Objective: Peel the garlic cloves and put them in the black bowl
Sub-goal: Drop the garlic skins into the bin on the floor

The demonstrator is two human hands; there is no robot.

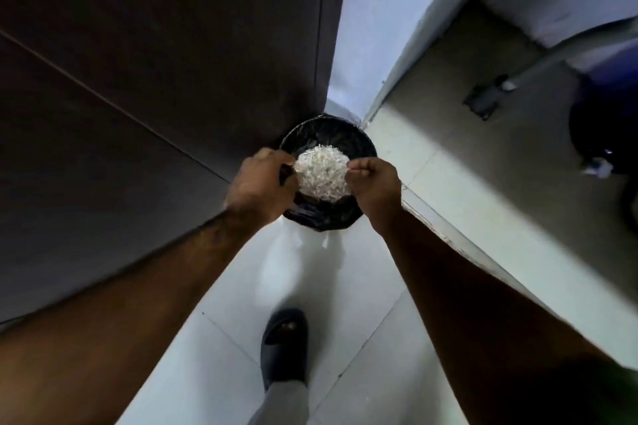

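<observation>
The person stands over a black-lined bin [328,214] on the floor, in the corner between a dark door [155,79] and a pale wall [373,28]. Both arms reach down toward it. The left hand [260,179] is curled around something dark at the bin's left rim; it may be the black bowl [286,173] tipped over the bin, but only a sliver shows and the frame is blurry, so that is a guess. The right hand [374,186] is fisted with thumb against fingers, pinching a thin pale scrap at its fingertips, or possibly the liner edge; the view does not settle which.

A heap of white papery shreds [322,172] sits between the hands, over the bin mouth. They look like garlic skins: thin, dry, flaky, light, pale against the black liner. No whole or peeled cloves can be made out anywhere.

Judging from this, peeling looks finished or close to it, and this is the cleanup step, dumping the skins. Whether the peeled cloves are already in a bowl cannot be confirmed here, since no counter or worktop is in view.

One foot in a dark slipper [284,345] stands on the white tiled floor [362,373]. At the right edge a grey pole [569,52] slants down beside a dark blue object [600,121].
</observation>
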